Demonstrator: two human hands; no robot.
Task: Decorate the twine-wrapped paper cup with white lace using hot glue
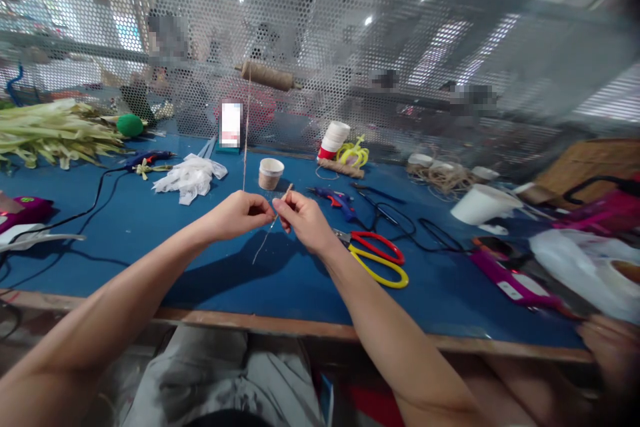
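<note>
My left hand [249,211] is closed in a pinch close to my right hand, over the middle of the blue table. A strand of twine [247,140] runs down to it from a brown twine spool [267,76] mounted at the mesh panel. My right hand [304,219] grips a thin tan stick-like piece [289,191], whose tip shows above the fingers. Below the fingertips dangles a loose thread end [260,248]. Just behind the hands stands a small twine-wrapped cup [271,175] with a white rim. Fingers hide most of the held piece.
Red-and-yellow-handled scissors [377,257] lie beside my right forearm, with a blue glue gun [336,202] behind them. White cloth [190,177] and pale husks [55,130] are on the left. A white cup [483,205] and plastic bag [583,267] sit right, near another person's arm.
</note>
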